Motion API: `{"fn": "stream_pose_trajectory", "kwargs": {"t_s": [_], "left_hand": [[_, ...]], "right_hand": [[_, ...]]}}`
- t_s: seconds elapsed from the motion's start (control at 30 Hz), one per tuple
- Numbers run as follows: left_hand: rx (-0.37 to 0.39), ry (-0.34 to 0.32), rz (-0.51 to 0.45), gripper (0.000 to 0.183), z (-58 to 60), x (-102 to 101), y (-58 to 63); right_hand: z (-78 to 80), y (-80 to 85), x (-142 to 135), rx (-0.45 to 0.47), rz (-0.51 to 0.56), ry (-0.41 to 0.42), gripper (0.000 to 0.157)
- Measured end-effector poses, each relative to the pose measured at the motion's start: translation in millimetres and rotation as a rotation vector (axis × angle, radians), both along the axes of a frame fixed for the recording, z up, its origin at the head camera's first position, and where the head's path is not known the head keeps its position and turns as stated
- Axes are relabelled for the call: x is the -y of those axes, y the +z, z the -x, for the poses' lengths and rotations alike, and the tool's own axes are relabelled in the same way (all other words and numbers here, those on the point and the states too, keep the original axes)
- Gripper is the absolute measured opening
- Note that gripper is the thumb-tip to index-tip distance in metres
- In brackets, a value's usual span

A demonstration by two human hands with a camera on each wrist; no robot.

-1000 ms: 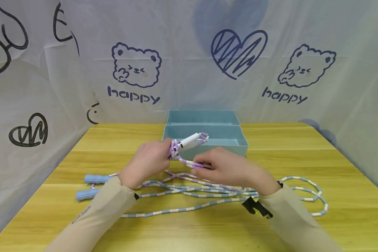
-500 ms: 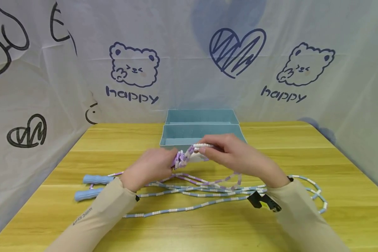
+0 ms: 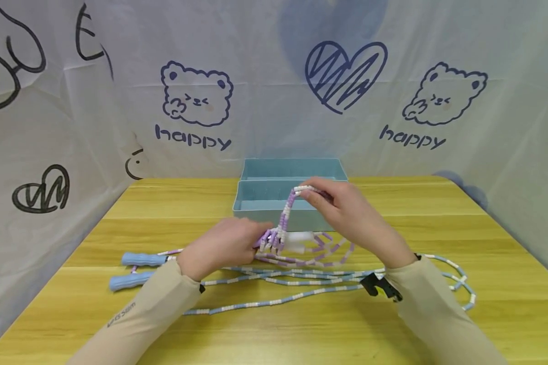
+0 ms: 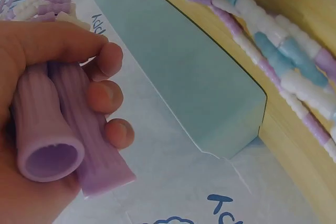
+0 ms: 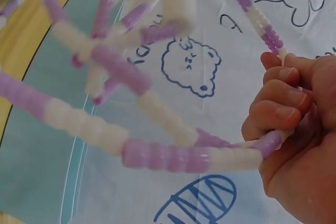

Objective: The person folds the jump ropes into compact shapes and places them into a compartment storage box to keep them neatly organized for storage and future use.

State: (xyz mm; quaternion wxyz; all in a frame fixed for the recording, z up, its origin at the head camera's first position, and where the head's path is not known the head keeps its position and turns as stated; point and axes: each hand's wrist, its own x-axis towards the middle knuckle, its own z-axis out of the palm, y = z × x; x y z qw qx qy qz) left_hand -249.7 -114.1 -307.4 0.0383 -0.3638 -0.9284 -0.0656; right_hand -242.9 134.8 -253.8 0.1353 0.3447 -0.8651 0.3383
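Observation:
My left hand [image 3: 226, 244] grips the two purple handles [image 4: 44, 121] of a jump rope, their hollow ends showing below the fingers in the left wrist view. Purple and white beaded cord [image 3: 285, 215] is wrapped in coils beside that fist. My right hand [image 3: 349, 220] pinches a doubled stretch of the cord and pulls it up taut, above and to the right of the left hand. In the right wrist view, more beaded cord [image 5: 165, 155] runs out from under the curled fingers. White tubes [image 3: 300, 236] and loose loops of cord hang between the hands.
A light blue two-part bin [image 3: 255, 219] stands at the back of the wooden table [image 3: 274, 337]. A blue and white beaded jump rope [image 3: 274, 302] stretches across the table below the hands, its blue handles [image 3: 141, 259] at the left. A printed cloth [image 3: 274, 101] hangs behind.
My right hand has gone from low beside the left hand to higher, drawing the cord upward. The left hand has shifted slightly right and down, and the white tubes now hang lower.

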Motion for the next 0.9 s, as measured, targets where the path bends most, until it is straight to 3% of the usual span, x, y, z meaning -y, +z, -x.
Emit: {"fn": "stream_pose_trajectory", "kwargs": {"t_s": [0.33,0.53,0.9], "left_hand": [[-0.076,-0.071,-0.032,0.025,-0.3,1.3,2.0],[-0.066,-0.120,-0.086,0.033,-2.6,1.4,6.0],[-0.067,-0.056,-0.147,0.031,-5.9,3.9,12.1]], "right_hand": [[8.1,-6.8,-4.4,-0.017,-0.069,-0.106,0.024],[21.3,-18.9,-7.6,0.011,-0.110,-0.153,0.027],[30.6,-35.8,-0.3,0.028,-0.198,-0.145,0.026]]}}
